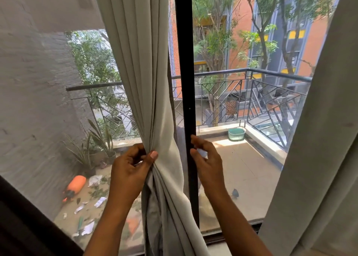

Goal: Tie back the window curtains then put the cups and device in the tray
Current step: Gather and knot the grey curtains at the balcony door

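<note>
A pale grey-beige curtain (143, 65) hangs gathered into folds in the middle of the window. My left hand (129, 170) grips the bunched folds at about waist height, thumb pressed on the front of the cloth. My right hand (205, 158) is just to the right of the curtain, in front of the black window post (186, 61), fingers loosely curled with nothing plainly held. A second curtain (317, 139) hangs along the right edge. No cups, device or tray are in view.
Beyond the glass lies a balcony with a black metal railing (232, 93), potted plants (96, 149), an orange object (75, 186), scattered paper scraps and a green tub (236, 134). A dark window frame (29, 217) runs along the lower left.
</note>
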